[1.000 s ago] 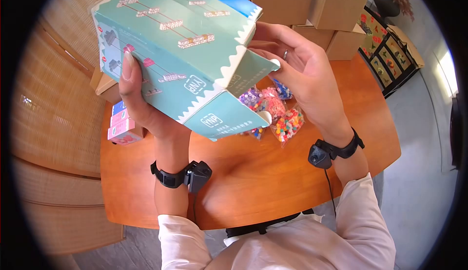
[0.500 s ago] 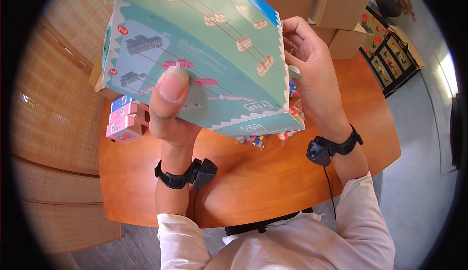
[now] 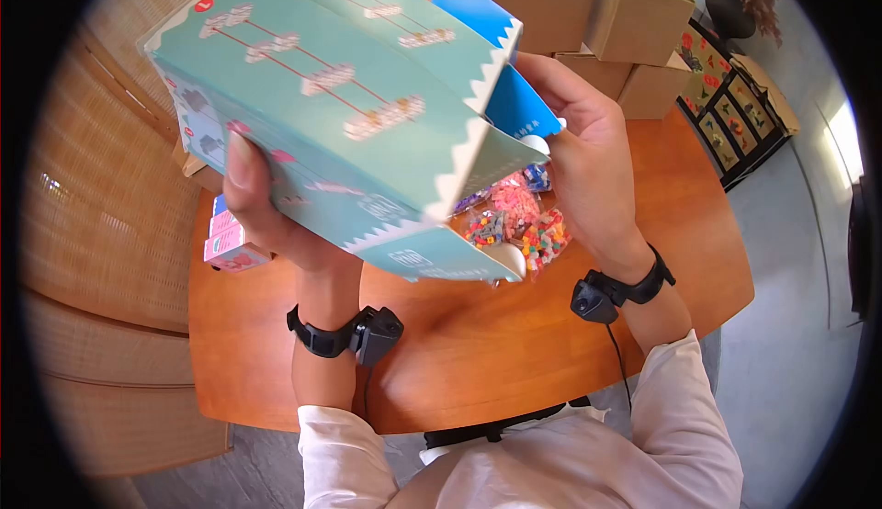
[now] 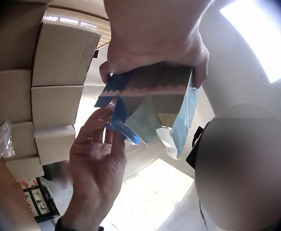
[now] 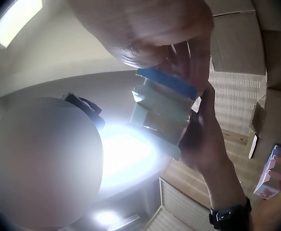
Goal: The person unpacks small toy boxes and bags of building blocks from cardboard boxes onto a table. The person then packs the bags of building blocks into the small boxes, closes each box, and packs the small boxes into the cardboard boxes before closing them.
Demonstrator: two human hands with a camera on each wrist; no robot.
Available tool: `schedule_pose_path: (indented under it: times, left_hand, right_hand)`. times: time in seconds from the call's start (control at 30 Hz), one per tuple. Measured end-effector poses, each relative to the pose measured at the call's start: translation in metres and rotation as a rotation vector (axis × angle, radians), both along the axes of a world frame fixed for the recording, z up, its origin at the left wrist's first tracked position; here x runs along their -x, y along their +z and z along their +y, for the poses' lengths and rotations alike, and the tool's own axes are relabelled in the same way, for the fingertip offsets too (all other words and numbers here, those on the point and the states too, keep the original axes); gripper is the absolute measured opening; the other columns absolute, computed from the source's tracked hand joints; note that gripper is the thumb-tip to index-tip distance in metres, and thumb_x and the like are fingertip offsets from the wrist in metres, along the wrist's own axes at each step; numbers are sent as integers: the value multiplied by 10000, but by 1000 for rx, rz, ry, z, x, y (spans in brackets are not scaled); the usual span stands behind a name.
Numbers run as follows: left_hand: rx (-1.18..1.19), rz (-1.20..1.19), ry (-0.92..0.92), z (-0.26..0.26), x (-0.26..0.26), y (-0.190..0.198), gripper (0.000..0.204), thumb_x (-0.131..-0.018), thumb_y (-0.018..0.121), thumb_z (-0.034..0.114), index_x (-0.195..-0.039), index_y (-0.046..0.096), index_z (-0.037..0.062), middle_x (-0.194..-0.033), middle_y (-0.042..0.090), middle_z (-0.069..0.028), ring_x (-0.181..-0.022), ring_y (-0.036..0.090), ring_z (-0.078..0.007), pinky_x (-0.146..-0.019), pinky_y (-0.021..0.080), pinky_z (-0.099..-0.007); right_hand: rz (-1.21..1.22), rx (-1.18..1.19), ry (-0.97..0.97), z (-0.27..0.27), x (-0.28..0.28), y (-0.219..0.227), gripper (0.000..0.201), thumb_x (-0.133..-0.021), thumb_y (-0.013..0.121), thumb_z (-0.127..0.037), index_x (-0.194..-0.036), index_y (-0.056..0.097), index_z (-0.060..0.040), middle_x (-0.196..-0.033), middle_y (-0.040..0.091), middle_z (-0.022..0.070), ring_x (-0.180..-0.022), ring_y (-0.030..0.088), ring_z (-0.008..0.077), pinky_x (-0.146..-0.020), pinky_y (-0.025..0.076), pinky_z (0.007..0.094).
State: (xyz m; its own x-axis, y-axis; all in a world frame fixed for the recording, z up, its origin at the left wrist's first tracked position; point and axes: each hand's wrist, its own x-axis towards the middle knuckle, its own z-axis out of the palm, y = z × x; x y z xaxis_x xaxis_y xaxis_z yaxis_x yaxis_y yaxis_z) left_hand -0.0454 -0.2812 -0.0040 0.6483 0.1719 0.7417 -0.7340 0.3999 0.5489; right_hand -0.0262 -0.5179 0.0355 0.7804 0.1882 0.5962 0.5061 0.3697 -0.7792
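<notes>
In the head view, the left hand grips the teal printed box above the wooden table, its thumb on the side, while the right hand is at the open end by the blue flap, with bags of colourful beads below and small pink cartons to the left. In the left wrist view, the right hand's fingers meet that flap, though I cannot tell whether they pinch it. The right wrist view shows the flaps spread beneath the right hand.
</notes>
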Motion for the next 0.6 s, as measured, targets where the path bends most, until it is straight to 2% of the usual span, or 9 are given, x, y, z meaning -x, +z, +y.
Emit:
schedule_pose_path:
  times: [0.07,0.13,0.17,0.3,0.37,0.5,0.57,0.6]
  left_hand:
    - [6,-2,49,-5,7,-1,457,-988,537,361,-1247,615,-8,-1182,646,-102,-1104,627,-216,-945,528,-402]
    - [11,-2,105,-12,14,-2,461,-991,535,370,-1250,613,-4,-1184,644,-99,-1107,624,-211,-946,527,-399]
    - [13,-4,135,-12,17,-2,463,-992,534,374,-1252,612,-2,-1185,642,-97,-1108,623,-209,-947,526,-398]
    - [23,-17,243,-14,14,5,471,-996,531,391,-1257,608,7,-1188,638,-90,-1113,617,-200,-949,523,-393]
    - [28,-21,300,-14,14,8,475,-999,530,400,-1260,606,11,-1190,635,-86,-1116,614,-195,-950,522,-390]
    - [44,-34,418,-22,15,12,483,-1003,527,418,-1266,602,20,-1194,631,-79,-1121,609,-186,-952,519,-384]
    - [56,-34,471,-23,13,14,487,-1006,526,426,-1269,600,24,-1195,628,-76,-1124,606,-181,-953,518,-382]
    - [61,-33,501,-28,12,15,489,-1007,525,431,-1270,599,26,-1196,627,-74,-1125,605,-179,-953,517,-380]
  right_hand:
    - [57,-17,63,-6,-1,2,306,-1016,676,-141,-1251,635,51,-1129,734,98,-983,705,119,-829,601,290]
    - [159,-2,68,-11,-4,2,477,-956,684,-129,-1371,569,76,-1283,690,118,-1104,681,133,-935,561,276]
    - [160,21,145,-13,-6,0,515,-959,696,-148,-1401,549,73,-1296,685,109,-1133,675,136,-941,561,271]
    - [160,6,217,-11,-2,4,571,-969,698,-171,-1452,508,67,-1304,677,96,-1151,665,135,-956,559,281]
    - [173,17,390,-13,0,7,464,-1001,578,-16,-1453,513,65,-1394,632,157,-1259,627,198,-1065,517,341]
    - [127,-13,442,-15,-7,1,467,-1010,583,-51,-1460,508,54,-1419,608,143,-1301,595,203,-1094,494,361]
    - [170,-82,608,-17,-8,1,536,-1014,633,-131,-1492,465,45,-1420,596,128,-1322,575,197,-1117,472,369]
    - [171,-80,610,-19,-8,1,536,-1014,633,-131,-1492,465,45,-1420,596,128,-1322,575,197,-1117,472,369]
